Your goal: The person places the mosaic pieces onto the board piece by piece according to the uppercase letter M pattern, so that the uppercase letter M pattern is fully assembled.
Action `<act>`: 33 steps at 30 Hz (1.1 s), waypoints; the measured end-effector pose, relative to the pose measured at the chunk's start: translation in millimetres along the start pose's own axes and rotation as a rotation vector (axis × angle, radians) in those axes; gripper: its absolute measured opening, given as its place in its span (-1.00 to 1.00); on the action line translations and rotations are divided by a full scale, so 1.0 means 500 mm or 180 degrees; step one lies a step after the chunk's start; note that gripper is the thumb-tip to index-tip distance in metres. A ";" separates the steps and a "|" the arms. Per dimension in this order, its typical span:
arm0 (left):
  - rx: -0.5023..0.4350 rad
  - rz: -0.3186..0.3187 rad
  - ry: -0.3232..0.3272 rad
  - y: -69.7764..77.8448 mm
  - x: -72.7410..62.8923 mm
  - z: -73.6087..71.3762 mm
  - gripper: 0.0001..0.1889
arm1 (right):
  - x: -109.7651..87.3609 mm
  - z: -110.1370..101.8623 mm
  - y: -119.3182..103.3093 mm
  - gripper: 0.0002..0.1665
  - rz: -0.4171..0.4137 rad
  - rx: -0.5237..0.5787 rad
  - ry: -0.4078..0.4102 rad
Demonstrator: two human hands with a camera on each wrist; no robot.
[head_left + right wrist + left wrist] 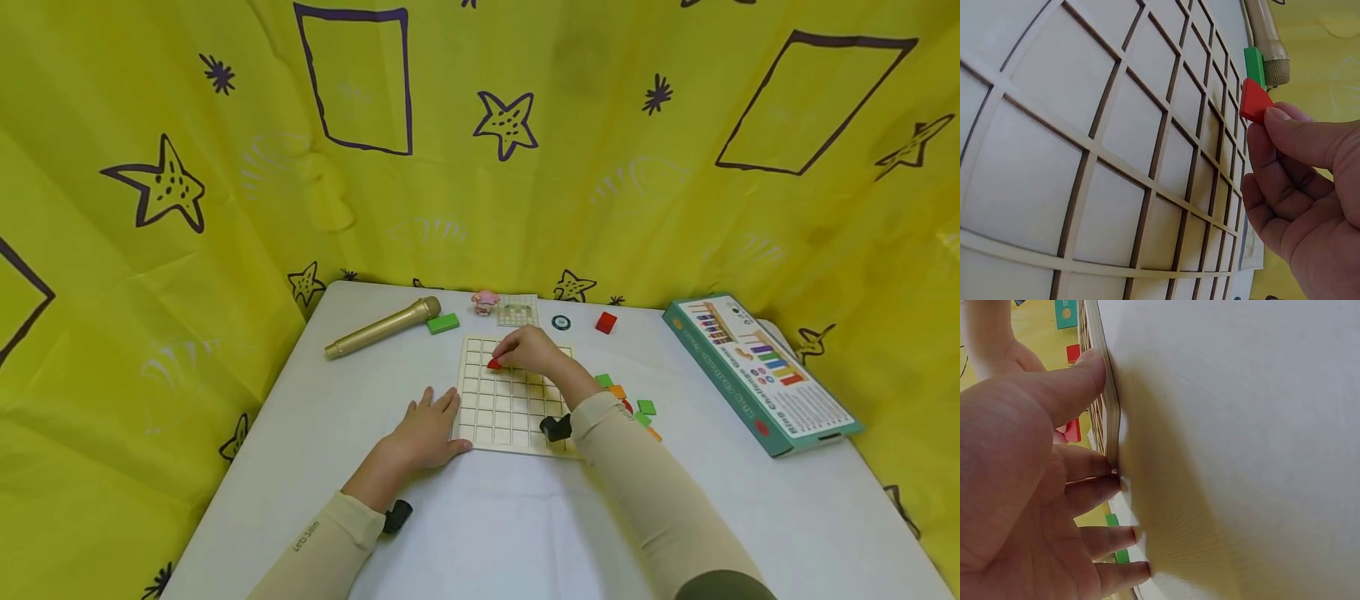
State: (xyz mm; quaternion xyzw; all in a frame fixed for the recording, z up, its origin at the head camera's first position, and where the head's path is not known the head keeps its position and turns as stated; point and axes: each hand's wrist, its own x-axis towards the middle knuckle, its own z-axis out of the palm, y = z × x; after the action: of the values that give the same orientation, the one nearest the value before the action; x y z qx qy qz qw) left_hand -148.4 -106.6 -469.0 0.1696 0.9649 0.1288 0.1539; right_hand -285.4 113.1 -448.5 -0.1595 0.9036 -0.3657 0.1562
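In the head view my right hand (529,350) is over the upper part of a pale wooden grid board (485,418). Between thumb and fingertips it pinches a small red piece (1255,101) with a curved edge and a pointed corner, held just above the squares in the right wrist view. My left hand (429,432) lies with fingers spread at the board's lower left corner. Its thumb and index finger touch the board's edge (1110,419) in the left wrist view, while the other fingertips rest on the white table.
Loose green, orange and red pieces (647,407) lie right of the board, partly behind the right forearm. Behind it are a gold microphone (382,328), green block (443,323), pink figurine (485,302), grid card (517,310), round chip (561,322) and red block (606,322). A game box (761,371) lies right.
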 end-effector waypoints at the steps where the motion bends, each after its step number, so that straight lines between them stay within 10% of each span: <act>1: 0.0007 0.0003 -0.0001 0.000 0.000 0.000 -0.09 | 0.000 0.002 0.000 -0.91 0.0003 0.0005 0.0000; 33: 0.0042 0.0045 0.0027 0.000 0.003 0.004 -0.09 | 0.010 0.042 -0.017 -0.94 -0.0028 -0.0419 -0.0070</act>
State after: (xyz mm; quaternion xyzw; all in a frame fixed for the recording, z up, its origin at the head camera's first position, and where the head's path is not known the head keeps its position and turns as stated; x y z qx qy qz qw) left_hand -149.4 -105.8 -471.1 0.1769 0.9651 0.1242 0.1478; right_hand -280.1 92.1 -457.7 -0.1774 0.9232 -0.3044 0.1537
